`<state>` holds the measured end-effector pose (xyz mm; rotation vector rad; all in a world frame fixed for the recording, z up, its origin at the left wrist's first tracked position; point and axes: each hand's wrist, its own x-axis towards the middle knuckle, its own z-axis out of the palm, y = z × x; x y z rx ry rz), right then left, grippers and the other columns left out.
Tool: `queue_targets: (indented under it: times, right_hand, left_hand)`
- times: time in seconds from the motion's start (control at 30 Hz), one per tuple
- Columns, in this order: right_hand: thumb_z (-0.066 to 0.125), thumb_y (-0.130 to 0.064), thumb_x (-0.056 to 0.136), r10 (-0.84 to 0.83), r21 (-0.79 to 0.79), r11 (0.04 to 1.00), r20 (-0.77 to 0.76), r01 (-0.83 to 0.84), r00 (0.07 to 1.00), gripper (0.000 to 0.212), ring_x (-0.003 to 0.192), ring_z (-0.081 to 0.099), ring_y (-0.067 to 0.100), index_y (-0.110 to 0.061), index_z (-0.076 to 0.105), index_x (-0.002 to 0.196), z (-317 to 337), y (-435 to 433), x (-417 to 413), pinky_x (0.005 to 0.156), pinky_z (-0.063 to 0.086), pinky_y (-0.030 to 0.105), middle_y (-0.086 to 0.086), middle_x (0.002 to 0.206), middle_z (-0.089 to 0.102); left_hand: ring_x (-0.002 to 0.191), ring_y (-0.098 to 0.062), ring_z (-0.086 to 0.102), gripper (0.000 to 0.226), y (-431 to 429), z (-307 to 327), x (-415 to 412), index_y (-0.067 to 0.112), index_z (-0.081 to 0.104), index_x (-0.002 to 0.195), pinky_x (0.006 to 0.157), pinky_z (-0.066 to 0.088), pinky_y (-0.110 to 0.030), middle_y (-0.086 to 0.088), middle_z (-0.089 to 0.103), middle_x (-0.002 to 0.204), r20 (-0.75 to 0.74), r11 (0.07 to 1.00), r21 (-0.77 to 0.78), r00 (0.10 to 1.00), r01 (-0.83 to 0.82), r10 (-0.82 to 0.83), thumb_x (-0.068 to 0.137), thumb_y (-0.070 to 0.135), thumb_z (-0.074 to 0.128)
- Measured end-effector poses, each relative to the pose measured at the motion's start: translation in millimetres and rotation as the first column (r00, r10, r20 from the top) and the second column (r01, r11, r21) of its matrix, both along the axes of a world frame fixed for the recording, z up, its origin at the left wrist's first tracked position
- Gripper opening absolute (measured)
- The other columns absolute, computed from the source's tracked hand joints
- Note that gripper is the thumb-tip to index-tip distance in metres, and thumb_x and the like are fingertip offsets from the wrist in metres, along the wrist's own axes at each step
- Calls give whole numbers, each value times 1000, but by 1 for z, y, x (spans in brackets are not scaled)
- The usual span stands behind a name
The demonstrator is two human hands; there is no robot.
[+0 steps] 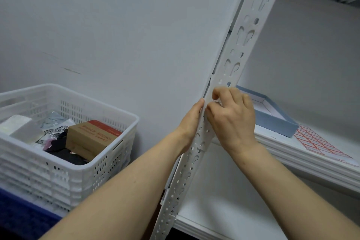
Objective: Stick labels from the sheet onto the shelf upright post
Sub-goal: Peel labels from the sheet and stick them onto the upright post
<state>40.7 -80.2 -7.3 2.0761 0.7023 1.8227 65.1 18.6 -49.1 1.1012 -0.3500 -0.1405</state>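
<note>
The white perforated upright post (242, 39) of the shelf runs diagonally through the view. My left hand (191, 121) wraps round the post's left edge at mid height, its fingers hidden behind it. My right hand (231, 117) is on the post's face with curled fingers, thumb and forefinger pressed to the metal; whatever lies under the fingertips is hidden. The label sheet (319, 145), white with red-bordered labels, lies flat on the shelf to the right, apart from both hands.
A blue-grey shallow box (278, 121) sits on the white shelf board (303, 163) behind my right hand. At left stands a white plastic crate (97, 163) holding a brown carton (91, 136) and bags. A grey wall fills the background.
</note>
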Motion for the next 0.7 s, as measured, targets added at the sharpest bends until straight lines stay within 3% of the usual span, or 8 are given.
queue_targets:
  times: [0.2,0.3,0.37,0.53,0.63,0.7]
  right_hand:
    - [73,1,57,-2,-57,998,31,3,1000,24,88,43,19,-11,53,54,2,3,6,71,30,31,2,86,65]
    - [70,0,59,14,-91,996,53,-10,998,21,92,42,19,-12,52,56,2,1,9,72,30,31,0,98,52]
    - [67,-2,61,17,-98,995,59,-11,998,19,94,42,18,-13,52,57,2,0,11,73,29,30,-2,101,42]
    - [67,-8,60,14,-88,996,52,-10,999,15,95,42,19,-13,53,59,0,-3,11,75,29,30,-1,102,40]
    - [67,-11,63,11,-49,999,65,-8,998,15,95,41,19,-12,53,60,-1,-5,11,76,29,31,-1,101,39]
    - [65,-13,67,13,-27,1000,74,-11,997,13,95,41,19,-12,54,61,-3,-6,10,77,29,31,-1,100,39]
  left_hand:
    - [81,-13,65,52,-1,0,0,18,68,89,77,47,-27,-1,70,79,24,1000,1,1000,5,-5,102,40,22]
    - [80,-14,64,52,-1,0,0,17,68,87,78,46,-27,0,70,73,11,1000,4,1000,-9,9,101,40,24]
    - [86,-16,64,52,-1,0,-1,17,68,90,84,46,-30,-2,70,80,7,1000,7,1000,-14,14,101,41,24]
    - [109,-22,60,52,-3,1,-2,13,65,108,106,40,-39,-10,68,103,-11,999,17,999,-51,51,100,43,24]
    - [118,-23,57,61,-3,1,-3,10,63,120,110,37,-43,-14,65,118,-29,998,20,998,-60,61,92,53,30]
    - [117,-24,58,59,-3,1,-2,11,64,119,109,37,-43,-13,66,116,-41,998,20,997,-59,60,94,51,29]
